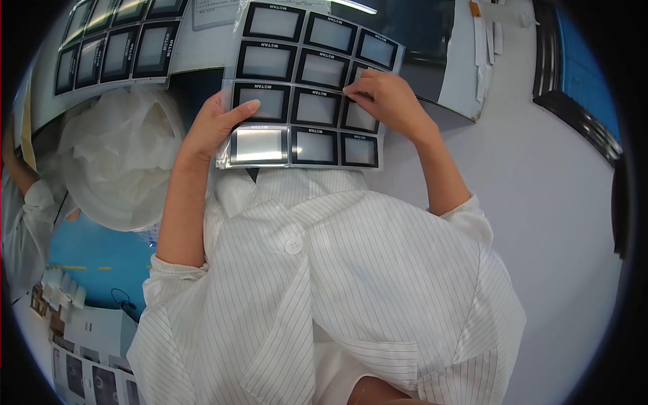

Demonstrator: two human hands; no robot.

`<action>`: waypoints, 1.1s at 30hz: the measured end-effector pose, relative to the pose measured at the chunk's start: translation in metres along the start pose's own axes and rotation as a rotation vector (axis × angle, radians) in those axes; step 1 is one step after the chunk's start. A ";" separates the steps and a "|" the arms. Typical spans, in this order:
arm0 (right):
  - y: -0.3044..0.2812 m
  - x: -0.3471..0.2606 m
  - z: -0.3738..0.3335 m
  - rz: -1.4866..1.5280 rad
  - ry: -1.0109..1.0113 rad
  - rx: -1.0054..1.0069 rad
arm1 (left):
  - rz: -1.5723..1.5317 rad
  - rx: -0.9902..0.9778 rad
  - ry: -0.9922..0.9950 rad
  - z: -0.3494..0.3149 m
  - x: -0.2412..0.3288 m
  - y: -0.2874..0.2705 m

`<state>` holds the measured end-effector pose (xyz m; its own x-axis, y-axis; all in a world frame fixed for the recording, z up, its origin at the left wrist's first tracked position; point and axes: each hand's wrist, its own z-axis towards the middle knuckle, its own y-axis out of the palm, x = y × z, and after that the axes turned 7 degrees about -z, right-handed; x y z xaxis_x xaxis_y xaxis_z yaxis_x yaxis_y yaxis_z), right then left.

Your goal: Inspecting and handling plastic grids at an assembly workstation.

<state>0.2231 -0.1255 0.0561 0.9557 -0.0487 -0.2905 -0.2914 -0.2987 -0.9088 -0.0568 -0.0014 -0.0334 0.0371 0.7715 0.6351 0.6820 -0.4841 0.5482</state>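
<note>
Holding up a clear sheet of twelve black-bordered windows, a person in a striped white coat works bare-handed. From where I stand, the left hand is clamped on the sheet's left edge, thumb flat on the front, its other fingers hidden behind. The right hand is at the sheet's right-hand column, thumb and forefinger together over a black border; I cannot tell whether anything is caught between them.

All twelve windows sit in place, four rows of three, so the work looks under way, with nothing visibly detached; which windows are finished, I cannot tell. A second sheet of the same kind lies left of the held one, on the pale tabletop.

The sheet's near edge comes close to the coat. Left of the sheet, a white bin of crumpled film crowds the left forearm. Right of the sheet, past the right forearm, a broad pale surface seems to leave swinging room.
</note>
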 end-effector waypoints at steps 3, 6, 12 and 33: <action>0.000 0.002 -0.002 -0.012 -0.016 0.007 | -0.020 0.005 -0.031 -0.001 0.002 0.002; -0.002 0.005 -0.003 -0.029 -0.008 -0.007 | -0.009 -0.006 -0.026 0.001 -0.001 0.000; -0.006 0.005 0.000 -0.029 -0.008 -0.021 | 0.001 0.003 -0.005 0.001 0.002 0.002; -0.019 0.022 -0.026 -0.151 0.096 -0.135 | 0.000 0.007 -0.005 0.003 -0.002 0.000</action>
<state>0.2504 -0.1453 0.0743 0.9896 -0.0826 -0.1180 -0.1423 -0.4342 -0.8895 -0.0546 -0.0017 -0.0359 0.0412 0.7735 0.6324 0.6868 -0.4816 0.5443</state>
